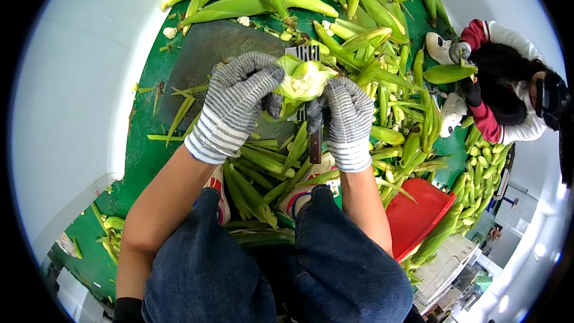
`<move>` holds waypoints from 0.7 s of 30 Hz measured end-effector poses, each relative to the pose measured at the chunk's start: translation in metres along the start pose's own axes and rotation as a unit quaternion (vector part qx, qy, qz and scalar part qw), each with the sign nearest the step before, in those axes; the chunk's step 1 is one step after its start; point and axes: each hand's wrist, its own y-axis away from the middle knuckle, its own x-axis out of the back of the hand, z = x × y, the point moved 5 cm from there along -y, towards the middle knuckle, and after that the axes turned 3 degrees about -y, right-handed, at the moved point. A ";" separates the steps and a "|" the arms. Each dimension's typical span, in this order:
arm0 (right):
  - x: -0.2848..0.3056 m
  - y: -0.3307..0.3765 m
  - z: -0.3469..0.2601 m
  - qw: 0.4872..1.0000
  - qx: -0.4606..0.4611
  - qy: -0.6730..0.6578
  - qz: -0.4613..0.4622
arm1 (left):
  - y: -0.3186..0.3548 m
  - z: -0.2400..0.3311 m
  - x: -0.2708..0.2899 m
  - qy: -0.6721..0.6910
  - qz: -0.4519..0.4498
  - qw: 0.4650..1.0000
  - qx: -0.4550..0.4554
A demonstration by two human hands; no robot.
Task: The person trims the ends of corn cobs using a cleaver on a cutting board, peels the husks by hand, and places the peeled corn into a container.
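An ear of corn [302, 81] in pale green husk is held up at the centre, its whitish end toward me. My left hand [239, 98], in a grey-and-white striped knit glove, has its fingers closed on the ear's left side. My right hand [348, 116], in a matching glove, is closed at the ear's right edge, its fingertips partly hidden. Behind and below the ear lies a broad-bladed knife with a brown handle [315, 146]; the ear and right fingers cover part of its blade. A dark grey board [197, 60] lies beneath.
Unhusked corn [263, 3] is piled beyond the board. Stripped husks [263, 170] lie between my feet and to the right. A red plastic scoop-like piece [418, 215] is at the lower right. Another person [508, 84] sits at the right, holding corn. A white wall [78, 84] stands left.
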 end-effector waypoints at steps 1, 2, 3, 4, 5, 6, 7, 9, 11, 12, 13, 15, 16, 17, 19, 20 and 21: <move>-0.002 0.000 -0.003 1.000 0.003 0.015 0.009 | 0.001 0.002 0.001 0.006 -0.001 1.000 -0.003; -0.005 0.001 -0.007 1.000 -0.020 0.010 0.017 | 0.003 0.006 0.003 -0.053 -0.006 0.998 -0.016; -0.004 0.002 -0.013 1.000 -0.019 0.005 0.020 | 0.004 0.011 -0.002 -0.121 -0.014 0.992 -0.024; -0.006 0.002 -0.017 0.999 -0.018 0.045 0.012 | 0.008 0.016 -0.006 -0.188 -0.026 0.982 -0.016; -0.007 0.002 -0.017 0.996 -0.017 0.083 0.004 | 0.010 0.017 -0.010 -0.195 -0.026 0.980 -0.012; -0.016 0.003 -0.014 0.991 -0.004 0.130 -0.039 | 0.015 0.028 -0.012 -0.282 -0.021 0.954 -0.103; -0.023 0.005 -0.005 0.990 -0.029 0.127 -0.053 | 0.020 0.037 -0.013 -0.366 -0.017 0.911 -0.190; -0.044 0.011 0.000 0.969 0.070 0.196 -0.129 | 0.023 0.039 -0.001 -0.503 -0.001 0.837 -0.216; -0.057 0.014 0.007 0.967 0.060 0.191 -0.159 | 0.022 0.039 0.015 -0.397 0.050 0.904 -0.152; -0.061 0.014 0.008 0.968 0.073 0.176 -0.162 | 0.023 0.041 0.020 -0.339 0.054 0.924 -0.170; -0.063 0.012 0.009 0.969 0.083 0.162 -0.165 | 0.024 0.042 0.027 -0.269 0.088 0.936 -0.209; -0.069 0.010 0.016 0.972 0.070 0.129 -0.181 | 0.025 0.036 0.051 -0.288 0.122 0.937 -0.158; -0.071 0.009 0.020 0.977 0.051 0.077 -0.191 | 0.026 0.034 0.059 -0.299 0.122 0.934 -0.156; -0.074 0.010 0.023 0.979 0.032 0.024 -0.201 | 0.027 0.027 0.073 -0.242 0.158 0.950 -0.114; -0.077 0.010 0.036 0.975 -0.019 -0.061 -0.212 | 0.025 0.019 0.086 -0.190 0.191 0.960 -0.070; -0.081 0.008 0.042 0.973 -0.041 -0.085 -0.212 | 0.025 0.017 0.090 -0.134 0.215 0.966 -0.049; -0.084 0.007 0.047 0.969 -0.065 -0.108 -0.213 | 0.025 0.013 0.092 -0.075 0.241 0.967 -0.027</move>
